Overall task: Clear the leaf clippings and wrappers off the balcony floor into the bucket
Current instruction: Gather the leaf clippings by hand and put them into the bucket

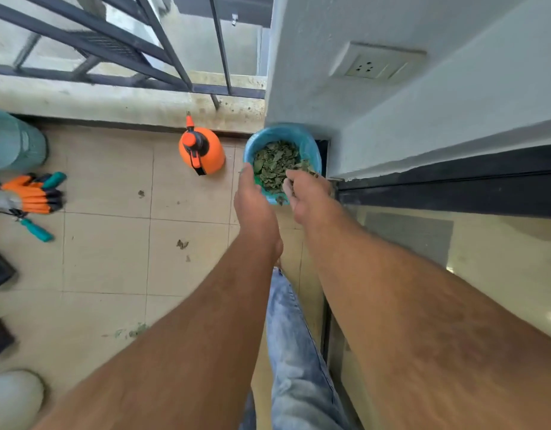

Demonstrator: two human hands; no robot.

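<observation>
A blue bucket [308,144] stands in the balcony corner by the wall, filled with green leaf clippings [275,162]. Both hands hover over its near rim. My left hand [252,200] is edge-on with fingers straight, its tips at the bucket's left rim. My right hand [308,193] has its fingers bent down over the rim, and a few leaf bits sit at its fingertips; whether it holds them is unclear. Small leaf scraps [182,244] lie on the tiled floor, with green crumbs [134,332] nearer me.
An orange pressure sprayer [206,150] stands left of the bucket. Orange gloves [32,193] and teal-handled pruners [37,229] lie at the left, by a teal pot [13,141]. A railing runs along the far edge, and a sliding-door track [423,193] lies to the right.
</observation>
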